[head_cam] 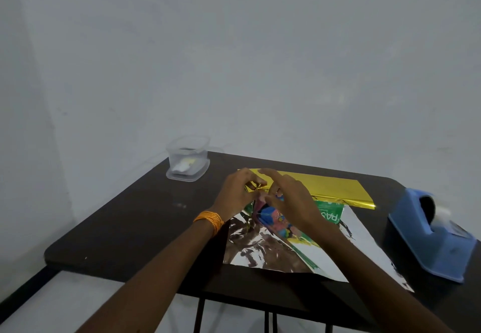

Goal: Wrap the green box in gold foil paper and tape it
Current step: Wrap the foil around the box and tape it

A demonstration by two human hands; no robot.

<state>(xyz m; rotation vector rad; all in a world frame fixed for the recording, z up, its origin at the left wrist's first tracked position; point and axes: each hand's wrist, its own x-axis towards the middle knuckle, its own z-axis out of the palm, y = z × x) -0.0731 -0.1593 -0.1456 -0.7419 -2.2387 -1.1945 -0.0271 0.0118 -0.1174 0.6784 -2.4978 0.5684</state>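
**Hands, 2.** Left hand (239, 192), with an orange thread band (209, 219) at the wrist: fingers curled, pinching the far flap of the gold foil (325, 184) where it comes up over the box. Right hand (294, 200): lies across the top of the box, 1 finger lifted. Its own back hides the grip, so I cannot tell whether it holds the foil or only presses on it.

**Green box (328, 213), 1.** Sits on the foil sheet near the middle of the table (130, 215), under both hands. Its printed face and 1 green end are uncovered.

**Foil sheet, 1.** Silver side up and creased on the near side. The gold side shows on the far flap, which is folded toward the box.

**Tape dispenser (429, 231), 1.** Blue, at the right edge of the table, near the sheet.

**Clear tub (188, 161), 1.** Far left of the table, well apart from the work.

**Step in hand (judged).** Drawing the far flap over the box; wrapping is at an early stage and no tape is visible on it.

**Handling notes (judged).**
- Pull the flap snug against the far edge of the box before creasing, as foil keeps every wrinkle.
- Keep 1 hand flat on the flap so it cannot spring back.
- Bring the near flap up to overlap.
- Free only the right hand to reach for tape.
- Keep the box square to the sheet.
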